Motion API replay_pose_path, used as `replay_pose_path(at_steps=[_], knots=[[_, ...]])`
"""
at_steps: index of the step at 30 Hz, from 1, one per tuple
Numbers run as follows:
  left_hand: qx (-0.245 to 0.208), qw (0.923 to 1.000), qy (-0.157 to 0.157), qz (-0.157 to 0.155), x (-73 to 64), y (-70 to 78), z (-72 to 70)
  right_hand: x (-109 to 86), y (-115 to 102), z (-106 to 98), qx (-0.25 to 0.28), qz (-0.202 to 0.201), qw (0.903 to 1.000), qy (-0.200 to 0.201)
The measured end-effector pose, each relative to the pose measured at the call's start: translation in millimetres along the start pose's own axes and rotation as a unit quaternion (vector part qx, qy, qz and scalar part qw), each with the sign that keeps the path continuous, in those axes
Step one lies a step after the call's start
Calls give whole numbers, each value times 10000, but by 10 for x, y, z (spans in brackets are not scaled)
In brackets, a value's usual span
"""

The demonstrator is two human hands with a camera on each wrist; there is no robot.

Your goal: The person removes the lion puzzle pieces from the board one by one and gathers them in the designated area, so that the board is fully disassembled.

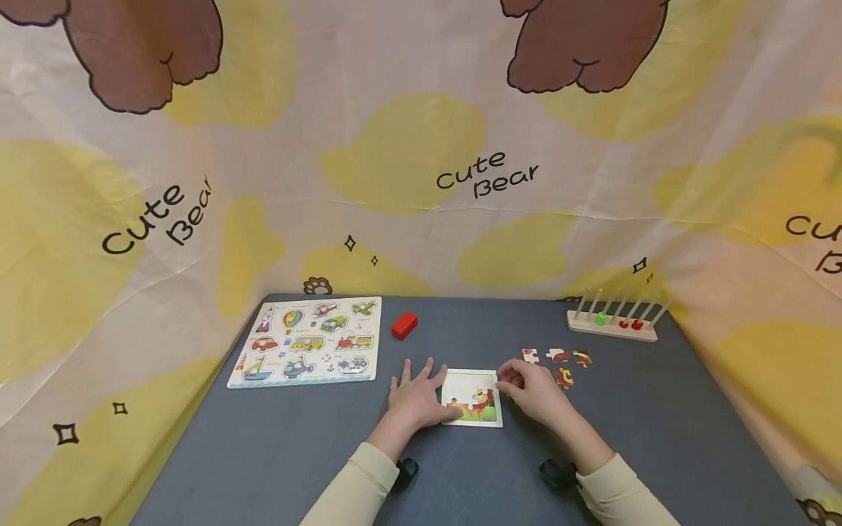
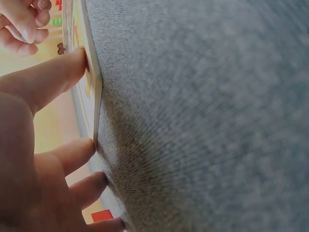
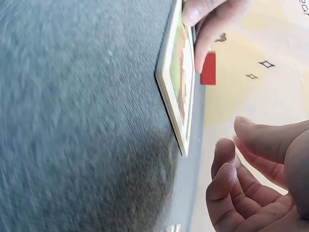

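A small white jigsaw tray (image 1: 460,383) lies flat on the table, its lower part filled with colourful picture pieces and its upper left bare. My left hand (image 1: 417,400) is spread at its left side. The thumb rests on the tray's lower left, and a fingertip (image 2: 87,147) touches its edge in the left wrist view. Over the right edge of the tray hovers my right hand (image 1: 536,391), fingers loosely curled. In the right wrist view its thumb (image 3: 260,137) and forefinger stand slightly apart, with no piece visible between them. Several loose jigsaw pieces (image 1: 563,377) lie beyond that hand.
To the left, a board of vehicle pictures (image 1: 309,367) lies flat. A red block (image 1: 404,326) sits behind the tray. At the back right stands a wooden peg rack (image 1: 612,326) with green and red beads. A printed cloth (image 1: 421,248) hangs behind the grey table (image 1: 316,453).
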State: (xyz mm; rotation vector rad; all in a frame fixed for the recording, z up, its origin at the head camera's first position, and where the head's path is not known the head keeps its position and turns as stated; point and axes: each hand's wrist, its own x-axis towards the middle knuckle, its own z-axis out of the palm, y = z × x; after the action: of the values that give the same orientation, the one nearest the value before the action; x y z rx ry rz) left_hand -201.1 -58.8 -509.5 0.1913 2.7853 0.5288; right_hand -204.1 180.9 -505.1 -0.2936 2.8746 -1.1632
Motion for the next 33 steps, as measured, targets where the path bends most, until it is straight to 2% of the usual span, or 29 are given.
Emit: replay_pose_path(at_steps=[5,8,12,18,25,33], knots=[[59,10000,-15,-38,9,5,-3,15,-8,105,92,-101,9999,-37],[81,10000,-3,-17,12,2,-6,29,-1,165,104,-124,9997,-198],[80,10000,6,11,8,0,-5,39,24,227,-159,-207,9985,-472],[63,10000,32,29,8,-9,3,61,18,255,-391,-285,9966,-671],[46,10000,56,55,5,-14,6,81,-8,261,-437,-164,9962,-733],[18,10000,60,51,-2,-15,0,76,-22,262,-242,-24,9968,-758]])
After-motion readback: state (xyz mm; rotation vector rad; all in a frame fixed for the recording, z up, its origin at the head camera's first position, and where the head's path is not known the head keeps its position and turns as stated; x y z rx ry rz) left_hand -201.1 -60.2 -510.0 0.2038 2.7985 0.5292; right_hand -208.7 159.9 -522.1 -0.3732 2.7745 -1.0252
